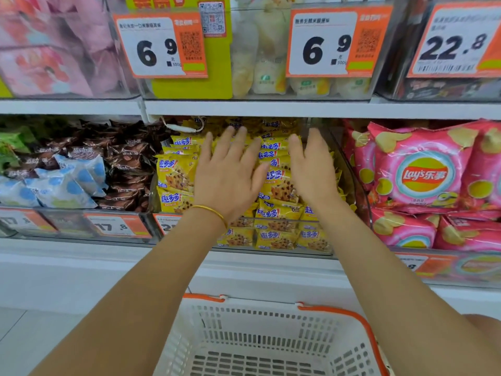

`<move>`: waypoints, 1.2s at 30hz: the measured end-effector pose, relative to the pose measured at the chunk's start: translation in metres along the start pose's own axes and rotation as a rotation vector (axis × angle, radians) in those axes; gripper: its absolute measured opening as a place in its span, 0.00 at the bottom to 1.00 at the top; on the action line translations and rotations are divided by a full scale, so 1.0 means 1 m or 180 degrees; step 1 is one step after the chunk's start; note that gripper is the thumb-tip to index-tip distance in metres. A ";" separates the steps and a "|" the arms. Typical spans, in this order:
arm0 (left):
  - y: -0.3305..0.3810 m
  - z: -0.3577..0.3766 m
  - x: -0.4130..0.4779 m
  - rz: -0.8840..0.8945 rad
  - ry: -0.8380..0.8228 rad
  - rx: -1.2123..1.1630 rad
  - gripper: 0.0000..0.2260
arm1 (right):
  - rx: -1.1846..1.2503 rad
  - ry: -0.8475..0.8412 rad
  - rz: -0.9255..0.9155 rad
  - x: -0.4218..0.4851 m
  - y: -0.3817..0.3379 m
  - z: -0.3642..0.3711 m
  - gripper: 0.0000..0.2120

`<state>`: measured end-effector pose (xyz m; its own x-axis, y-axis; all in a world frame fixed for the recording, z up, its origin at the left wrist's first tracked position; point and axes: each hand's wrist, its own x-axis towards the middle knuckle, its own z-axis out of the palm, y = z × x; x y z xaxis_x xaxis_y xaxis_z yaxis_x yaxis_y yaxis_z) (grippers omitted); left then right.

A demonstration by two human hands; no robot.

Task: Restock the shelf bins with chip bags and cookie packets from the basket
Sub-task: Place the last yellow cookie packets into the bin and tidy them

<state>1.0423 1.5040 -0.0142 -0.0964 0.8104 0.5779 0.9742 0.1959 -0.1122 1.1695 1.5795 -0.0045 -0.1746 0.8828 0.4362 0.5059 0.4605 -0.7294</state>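
Left hand (230, 180), right hand (311, 169), both flat-open on yellow 趣多多 cookie packets (176, 172) beside Lay's bags (423, 175)

Yellow cookie packets (279, 185), pink chip bags (423, 172)

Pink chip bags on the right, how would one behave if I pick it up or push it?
The pink chip bags look puffed with air, so probably light for their size. Their glossy film likely slides easily. Stacked loosely, a push might topple neighbours.
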 end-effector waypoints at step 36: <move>-0.051 0.015 -0.009 -0.0753 0.0167 0.0102 0.26 | -0.1649 0.0312 -0.1236 -0.009 0.014 0.032 0.28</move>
<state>0.9903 1.4954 -0.0255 -0.3096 0.7102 0.6322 0.9187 0.3950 0.0061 1.1513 1.5810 -0.0356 -0.3612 0.6375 0.6805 0.7674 0.6179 -0.1715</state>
